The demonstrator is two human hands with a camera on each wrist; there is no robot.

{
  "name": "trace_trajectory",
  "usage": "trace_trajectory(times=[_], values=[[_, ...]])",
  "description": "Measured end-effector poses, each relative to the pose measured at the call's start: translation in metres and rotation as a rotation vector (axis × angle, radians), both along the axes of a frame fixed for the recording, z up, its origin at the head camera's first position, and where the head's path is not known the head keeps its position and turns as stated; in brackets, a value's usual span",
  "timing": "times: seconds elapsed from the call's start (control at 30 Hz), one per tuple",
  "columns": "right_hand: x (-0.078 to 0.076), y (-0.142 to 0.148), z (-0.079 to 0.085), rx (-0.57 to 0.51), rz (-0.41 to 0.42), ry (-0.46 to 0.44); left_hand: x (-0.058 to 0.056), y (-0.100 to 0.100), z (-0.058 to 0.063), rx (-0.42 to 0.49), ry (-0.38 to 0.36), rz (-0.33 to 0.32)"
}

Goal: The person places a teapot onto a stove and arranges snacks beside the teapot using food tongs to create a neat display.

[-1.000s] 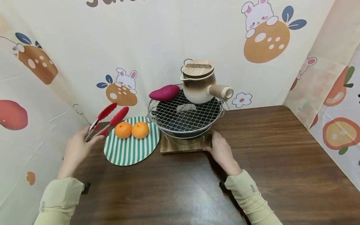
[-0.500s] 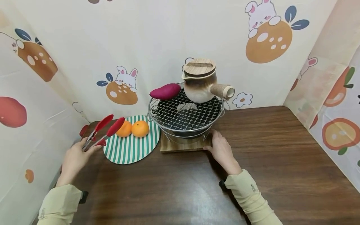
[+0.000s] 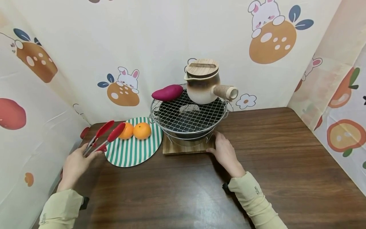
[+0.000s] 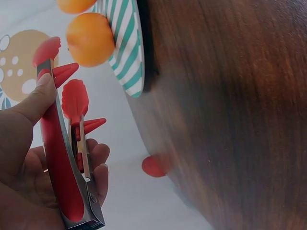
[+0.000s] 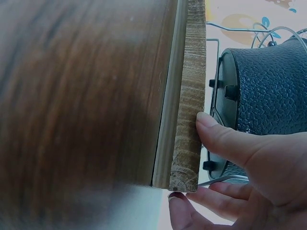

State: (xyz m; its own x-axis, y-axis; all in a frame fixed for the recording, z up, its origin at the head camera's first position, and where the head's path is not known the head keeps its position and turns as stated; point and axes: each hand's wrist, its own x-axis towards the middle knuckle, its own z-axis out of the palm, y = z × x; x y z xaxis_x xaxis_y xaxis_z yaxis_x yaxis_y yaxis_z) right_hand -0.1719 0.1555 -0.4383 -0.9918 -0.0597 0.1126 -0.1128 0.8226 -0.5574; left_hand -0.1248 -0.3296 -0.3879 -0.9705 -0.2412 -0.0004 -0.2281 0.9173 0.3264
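My left hand grips a pair of tongs with red scalloped tips, thumb on one arm and fingers round the other. The tips stand apart, beside two oranges on a green-and-white striped round mat; in the head view they partly cover the left orange. At the front right corner of a wooden board, my right hand holds on, thumb against the front edge and fingers at the side. On that board stands a round grill with a wire mesh.
A purple sweet potato lies on the back left of the mesh. Beside it stands a brown-and-cream pot with a wooden lid, its handle jutting right past the grill. Patterned cloth walls border the brown wooden table behind and at both sides.
My left hand has lowered the tongs slightly and shifted them left, mostly in the first half second. My right hand stays on the board's corner.
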Motion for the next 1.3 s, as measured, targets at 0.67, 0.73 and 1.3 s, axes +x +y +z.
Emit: trace_trajectory(times=[0.67, 0.73, 1.3], values=[[0.0, 0.001, 0.001, -0.001, 0.003, -0.004, -0.002, -0.001, -0.007, 0.046, -0.086, 0.005], [0.0, 0.001, 0.001, -0.002, 0.002, -0.006, -0.002, -0.001, -0.008, 0.051, -0.094, 0.0], [0.0, 0.0, 0.001, 0.003, -0.001, -0.011, -0.007, -0.005, -0.016, 0.04, -0.149, -0.067]])
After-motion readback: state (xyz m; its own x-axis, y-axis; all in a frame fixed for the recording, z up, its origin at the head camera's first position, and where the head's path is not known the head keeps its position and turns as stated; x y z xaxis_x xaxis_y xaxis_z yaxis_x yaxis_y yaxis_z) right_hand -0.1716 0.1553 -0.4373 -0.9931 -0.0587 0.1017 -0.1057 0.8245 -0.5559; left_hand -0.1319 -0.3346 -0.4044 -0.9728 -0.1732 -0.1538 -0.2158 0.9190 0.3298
